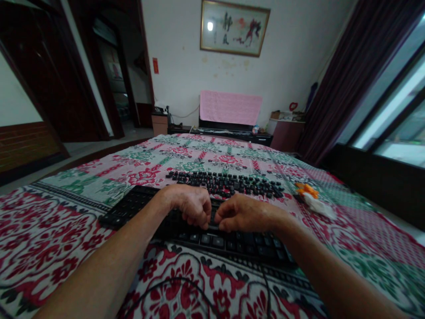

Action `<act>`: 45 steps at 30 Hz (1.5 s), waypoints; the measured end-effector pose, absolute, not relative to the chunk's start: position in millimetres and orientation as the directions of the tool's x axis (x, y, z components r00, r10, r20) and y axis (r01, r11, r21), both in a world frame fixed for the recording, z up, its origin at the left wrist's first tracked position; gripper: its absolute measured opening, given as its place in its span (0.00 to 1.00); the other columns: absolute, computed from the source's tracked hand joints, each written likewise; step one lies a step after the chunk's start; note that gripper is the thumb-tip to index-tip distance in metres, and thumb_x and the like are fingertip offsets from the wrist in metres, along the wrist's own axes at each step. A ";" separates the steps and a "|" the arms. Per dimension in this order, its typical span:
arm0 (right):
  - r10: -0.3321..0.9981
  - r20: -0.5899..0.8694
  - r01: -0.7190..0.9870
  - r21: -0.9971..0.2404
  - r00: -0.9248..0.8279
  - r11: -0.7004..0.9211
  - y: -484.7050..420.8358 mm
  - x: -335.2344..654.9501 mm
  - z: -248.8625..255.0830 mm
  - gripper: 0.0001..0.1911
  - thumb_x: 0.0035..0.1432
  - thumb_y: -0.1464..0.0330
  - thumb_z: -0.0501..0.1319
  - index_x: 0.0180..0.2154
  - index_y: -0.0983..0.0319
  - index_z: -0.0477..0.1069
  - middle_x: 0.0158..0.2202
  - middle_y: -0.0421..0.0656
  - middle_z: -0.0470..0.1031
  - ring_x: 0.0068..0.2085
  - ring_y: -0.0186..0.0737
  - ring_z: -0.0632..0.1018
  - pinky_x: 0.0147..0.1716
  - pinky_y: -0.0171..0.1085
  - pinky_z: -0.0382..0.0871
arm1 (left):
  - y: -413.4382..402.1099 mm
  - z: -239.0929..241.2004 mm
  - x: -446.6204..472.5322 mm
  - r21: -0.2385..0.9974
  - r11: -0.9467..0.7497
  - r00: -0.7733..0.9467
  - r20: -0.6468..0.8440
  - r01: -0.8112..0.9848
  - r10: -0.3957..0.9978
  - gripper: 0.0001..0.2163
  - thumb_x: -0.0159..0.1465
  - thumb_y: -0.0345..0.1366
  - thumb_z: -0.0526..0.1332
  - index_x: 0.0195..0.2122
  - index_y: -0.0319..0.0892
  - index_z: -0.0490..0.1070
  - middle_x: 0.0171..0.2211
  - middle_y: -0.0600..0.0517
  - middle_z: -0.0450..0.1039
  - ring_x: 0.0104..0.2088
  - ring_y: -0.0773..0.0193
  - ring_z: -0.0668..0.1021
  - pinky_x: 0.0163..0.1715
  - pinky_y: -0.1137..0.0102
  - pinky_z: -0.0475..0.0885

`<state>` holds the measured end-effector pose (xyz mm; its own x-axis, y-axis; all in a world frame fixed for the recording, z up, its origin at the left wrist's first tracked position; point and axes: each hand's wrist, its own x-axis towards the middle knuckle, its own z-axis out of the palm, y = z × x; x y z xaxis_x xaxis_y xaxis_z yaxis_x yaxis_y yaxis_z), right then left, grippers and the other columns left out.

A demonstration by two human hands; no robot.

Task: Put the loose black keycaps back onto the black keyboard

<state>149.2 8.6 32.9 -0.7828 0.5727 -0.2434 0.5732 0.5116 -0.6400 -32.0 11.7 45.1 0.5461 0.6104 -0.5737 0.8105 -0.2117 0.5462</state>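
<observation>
A black keyboard [262, 249] lies at a slant on the patterned cloth in front of me. My left hand [195, 207] is over its middle, fingers curled down and pinched together. Close beside it on the right, my right hand [245, 213] bends over the keys with thumb and fingertips drawn together. Both sets of fingertips meet the keyboard near a dark bar-shaped piece; whether they grip it is unclear. Just beyond the keyboard, many loose black keycaps [229, 181] lie in rough rows. A black cable [268, 290] runs from the near side of the keyboard.
A floral cloth [179, 153] covers the wide surface. To the right lie an orange item [306, 190] and a crumpled white piece [319, 206]. Farther off are a low black cabinet, a pink cloth [230, 107] over a panel, and a framed picture on the wall.
</observation>
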 end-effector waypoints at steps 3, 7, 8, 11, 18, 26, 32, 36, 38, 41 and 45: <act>0.562 -0.240 0.566 -0.634 -0.792 0.526 9.2 149.9 32.6 0.12 0.45 0.68 0.55 0.33 0.62 0.71 0.25 0.37 0.69 0.25 0.28 0.65 0.22 0.27 0.57 | 12.3 43.8 -32.0 0.556 -0.210 0.555 -0.576 0.804 0.600 0.10 0.43 0.37 0.59 0.26 0.39 0.70 0.18 0.55 0.66 0.19 0.70 0.68 0.17 0.76 0.62; 0.556 -0.248 0.573 -0.613 -0.794 0.545 7.9 148.9 33.0 0.12 0.45 0.68 0.55 0.33 0.63 0.71 0.25 0.37 0.68 0.25 0.28 0.65 0.22 0.27 0.56 | 13.6 41.5 -31.5 0.553 -0.233 0.570 -0.577 0.800 0.585 0.10 0.43 0.37 0.60 0.27 0.39 0.70 0.19 0.55 0.66 0.19 0.70 0.68 0.18 0.76 0.63; 0.557 -0.250 0.576 -0.607 -0.792 0.547 7.4 148.5 33.2 0.11 0.45 0.68 0.56 0.33 0.63 0.71 0.24 0.37 0.68 0.25 0.28 0.65 0.22 0.27 0.56 | 13.9 41.1 -31.2 0.545 -0.240 0.568 -0.581 0.803 0.583 0.10 0.43 0.37 0.60 0.27 0.39 0.70 0.19 0.55 0.66 0.20 0.70 0.68 0.18 0.76 0.63; 0.562 -0.250 0.583 -0.592 -0.789 0.556 6.2 147.6 33.0 0.11 0.44 0.68 0.56 0.32 0.63 0.72 0.23 0.36 0.67 0.24 0.27 0.64 0.21 0.26 0.55 | 13.5 40.8 -29.5 0.522 -0.250 0.556 -0.589 0.816 0.586 0.10 0.43 0.37 0.60 0.27 0.40 0.69 0.19 0.56 0.65 0.20 0.70 0.67 0.18 0.76 0.62; 0.575 -0.261 0.600 -0.588 -0.776 0.542 4.2 146.3 31.7 0.12 0.42 0.68 0.57 0.33 0.63 0.71 0.24 0.37 0.68 0.24 0.28 0.66 0.21 0.26 0.57 | 10.9 40.3 -26.0 0.496 -0.253 0.538 -0.598 0.831 0.594 0.11 0.42 0.37 0.61 0.27 0.40 0.69 0.19 0.57 0.66 0.20 0.71 0.67 0.20 0.76 0.64; 0.592 -0.214 0.586 -0.589 -0.777 0.557 4.5 144.6 27.9 0.12 0.41 0.69 0.57 0.33 0.63 0.72 0.24 0.37 0.70 0.25 0.30 0.68 0.21 0.27 0.57 | 13.5 36.0 -27.7 0.506 -0.241 0.535 -0.588 0.828 0.607 0.10 0.41 0.37 0.61 0.26 0.40 0.68 0.18 0.58 0.64 0.19 0.71 0.67 0.18 0.77 0.63; 0.583 -0.202 0.570 -0.602 -0.787 0.560 8.6 145.5 21.0 0.13 0.41 0.67 0.58 0.33 0.62 0.72 0.25 0.37 0.71 0.25 0.30 0.69 0.21 0.27 0.58 | 14.9 36.7 -30.6 0.522 -0.234 0.543 -0.583 0.820 0.605 0.10 0.42 0.37 0.61 0.27 0.40 0.69 0.19 0.57 0.66 0.20 0.71 0.68 0.18 0.77 0.63; 0.596 -0.212 0.585 -0.600 -0.774 0.546 9.0 146.7 18.7 0.14 0.41 0.66 0.58 0.34 0.62 0.71 0.25 0.37 0.70 0.24 0.29 0.67 0.20 0.26 0.58 | 17.7 33.5 -35.4 0.577 -0.200 0.574 -0.591 0.792 0.567 0.12 0.43 0.40 0.61 0.29 0.40 0.70 0.19 0.56 0.66 0.21 0.70 0.69 0.19 0.78 0.63; 0.597 -0.203 0.580 -0.602 -0.776 0.548 8.9 146.8 18.5 0.14 0.41 0.66 0.58 0.34 0.62 0.71 0.24 0.37 0.70 0.23 0.28 0.67 0.20 0.26 0.58 | 18.2 32.2 -35.9 0.582 -0.194 0.574 -0.588 0.790 0.570 0.12 0.43 0.40 0.61 0.28 0.40 0.70 0.18 0.57 0.66 0.21 0.70 0.69 0.18 0.78 0.63; 0.597 -0.197 0.577 -0.600 -0.778 0.554 8.5 146.4 18.7 0.14 0.41 0.66 0.58 0.33 0.62 0.72 0.23 0.36 0.69 0.23 0.28 0.65 0.20 0.26 0.57 | 17.4 32.5 -33.8 0.571 -0.178 0.551 -0.587 0.801 0.594 0.11 0.42 0.39 0.61 0.27 0.40 0.69 0.18 0.57 0.65 0.20 0.70 0.69 0.18 0.77 0.63; 0.617 -0.221 0.605 -0.597 -0.756 0.527 7.1 145.2 19.3 0.13 0.41 0.66 0.58 0.32 0.62 0.72 0.23 0.36 0.68 0.22 0.27 0.65 0.20 0.26 0.57 | 16.3 34.8 -31.3 0.589 -0.145 0.549 -0.596 0.795 0.586 0.11 0.42 0.38 0.61 0.27 0.40 0.68 0.19 0.58 0.65 0.20 0.71 0.69 0.18 0.78 0.64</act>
